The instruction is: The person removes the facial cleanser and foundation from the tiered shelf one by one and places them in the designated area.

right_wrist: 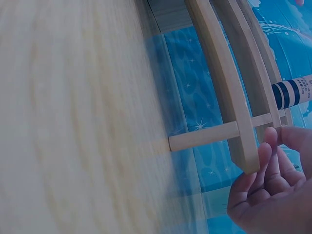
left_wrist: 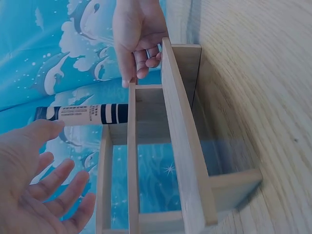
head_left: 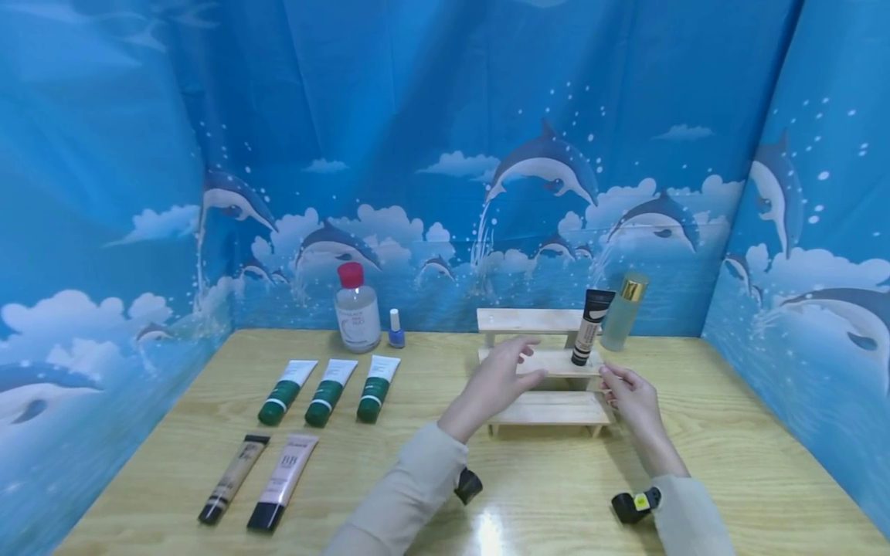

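Observation:
A three-step wooden display stand [head_left: 552, 409] is on the table. Upright on the right end of its middle step is a black-and-beige cosmetic tube [head_left: 589, 328], black cap down. My left hand [head_left: 495, 382] hovers over the left part of the steps, fingers spread and holding nothing. In the left wrist view its thumb overlaps the tube [left_wrist: 80, 115], but the head view shows the two apart. At the stand's right end, my right hand [head_left: 634, 398] pinches the middle step's edge between thumb and fingers, also visible in the right wrist view [right_wrist: 275, 180].
Behind the stand's right end is a gold-capped bottle [head_left: 623, 313]. At left lie several green-and-white tubes [head_left: 330, 392], a tan tube [head_left: 234, 479] and a pink BB tube [head_left: 283, 483]. A red-capped bottle [head_left: 358, 313] and blue nail polish [head_left: 395, 330] stand behind. Dolphin curtains surround the table.

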Tool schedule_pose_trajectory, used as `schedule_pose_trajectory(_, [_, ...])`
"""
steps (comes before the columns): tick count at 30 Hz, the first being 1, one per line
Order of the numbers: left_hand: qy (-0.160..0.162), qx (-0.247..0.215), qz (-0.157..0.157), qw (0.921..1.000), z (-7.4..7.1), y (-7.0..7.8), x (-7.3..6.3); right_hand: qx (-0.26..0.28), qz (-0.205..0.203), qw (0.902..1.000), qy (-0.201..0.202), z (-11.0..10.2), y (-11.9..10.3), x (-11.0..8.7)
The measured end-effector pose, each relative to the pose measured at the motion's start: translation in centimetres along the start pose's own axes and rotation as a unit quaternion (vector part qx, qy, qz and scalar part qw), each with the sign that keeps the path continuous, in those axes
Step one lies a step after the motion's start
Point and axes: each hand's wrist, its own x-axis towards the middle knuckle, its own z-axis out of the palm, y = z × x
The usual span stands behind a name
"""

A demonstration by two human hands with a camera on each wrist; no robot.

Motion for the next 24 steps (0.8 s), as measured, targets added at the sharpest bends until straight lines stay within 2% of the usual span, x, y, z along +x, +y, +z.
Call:
schedule_pose_trajectory(5, [-0.007,0.014,-0.011,0.9998,1.0,0.5,1.6,0.007,0.004,1.0000,-0.004,0.0,-0.1,0.0])
schedule_pose_trajectory(11, [0.001,0.023,-0.005,0.9997,2.1,0.9,3.1,-0.001,0.006,0.9999,-0.009,0.0,-0.1,0.0])
schedule_pose_trajectory(20, [0.018,0.055,0.014,0.9982,4.1,1.7,4.6,0.006,-0.001,0.9999,-0.012,-0.2,-0.1,-0.1])
schedule_pose_trajectory(24, [0.030,0.072,0.008,0.9969,5.1,2.0,5.2,0.009,-0.008,0.9999,-0.011,-0.2,0.0,-0.1])
